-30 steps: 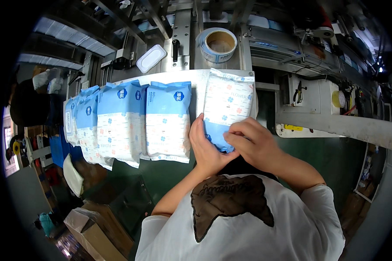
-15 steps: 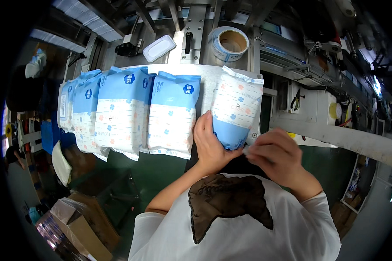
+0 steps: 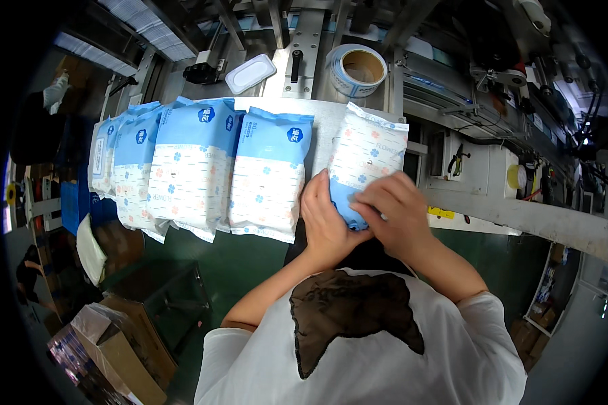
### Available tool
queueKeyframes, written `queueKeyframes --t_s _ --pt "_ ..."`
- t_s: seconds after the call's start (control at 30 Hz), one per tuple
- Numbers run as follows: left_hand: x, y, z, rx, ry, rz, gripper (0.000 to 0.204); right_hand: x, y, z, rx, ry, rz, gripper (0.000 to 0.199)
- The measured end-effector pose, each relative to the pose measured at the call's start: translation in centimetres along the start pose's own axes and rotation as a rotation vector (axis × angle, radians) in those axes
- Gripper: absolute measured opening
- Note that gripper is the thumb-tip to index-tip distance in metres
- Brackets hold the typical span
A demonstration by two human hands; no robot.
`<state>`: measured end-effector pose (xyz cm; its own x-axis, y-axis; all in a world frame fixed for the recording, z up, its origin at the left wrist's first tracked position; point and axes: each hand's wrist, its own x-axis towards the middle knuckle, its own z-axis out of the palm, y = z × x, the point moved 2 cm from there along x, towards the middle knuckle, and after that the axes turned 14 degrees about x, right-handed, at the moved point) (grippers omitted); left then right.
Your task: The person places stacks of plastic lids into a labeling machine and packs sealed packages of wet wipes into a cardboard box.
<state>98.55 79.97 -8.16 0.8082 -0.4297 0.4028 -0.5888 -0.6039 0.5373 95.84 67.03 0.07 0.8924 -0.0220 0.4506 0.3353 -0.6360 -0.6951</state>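
Note:
A soft pack of wipes (image 3: 368,152), white with a small flower print and a blue end toward me, lies at the right end of the light work surface. My left hand (image 3: 325,219) holds it by its left side and near corner, fingers along the edge and thumb across the near end. Over the blue end, my right hand (image 3: 398,219) has its fingers pinched together, the tips at the pack's surface. Whatever they may hold is hidden. Left of my hands, several similar packs (image 3: 267,182) stand in a row, blue ends away from me.
Behind the packs lie a white oval-cornered plastic lid (image 3: 250,74) and a roll of labels (image 3: 358,71). A metal rail (image 3: 554,219) runs along the right, with pliers (image 3: 458,160) beyond it. Cardboard boxes (image 3: 125,351) stand on the floor at lower left.
My right hand has moved left and slightly up, from beside the pack's near corner onto its blue end. A small whitish bit showed at its fingertips before. My left hand keeps its hold.

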Motion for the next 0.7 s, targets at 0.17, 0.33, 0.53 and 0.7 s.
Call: queueKeyframes --t_s 0.17,0.33,0.53,0.7 --pt "0.1 -0.1 -0.1 0.01 -0.024 -0.017 0.114 -1.5 -1.7 -2.2 0.111 -0.095 0.136 0.015" --pt "-0.2 -0.1 0.3 0.025 -0.011 -0.015 0.113 -0.4 -0.2 0.2 0.039 -0.016 0.053 0.014" --pt "-0.3 -0.1 0.0 0.002 -0.064 -0.022 0.112 -2.0 -1.0 -3.8 0.233 -0.066 0.275 0.013" --pt "-0.2 0.0 0.3 0.024 -0.05 -0.027 0.112 0.9 3.0 -4.0 0.025 0.262 0.179 0.014"
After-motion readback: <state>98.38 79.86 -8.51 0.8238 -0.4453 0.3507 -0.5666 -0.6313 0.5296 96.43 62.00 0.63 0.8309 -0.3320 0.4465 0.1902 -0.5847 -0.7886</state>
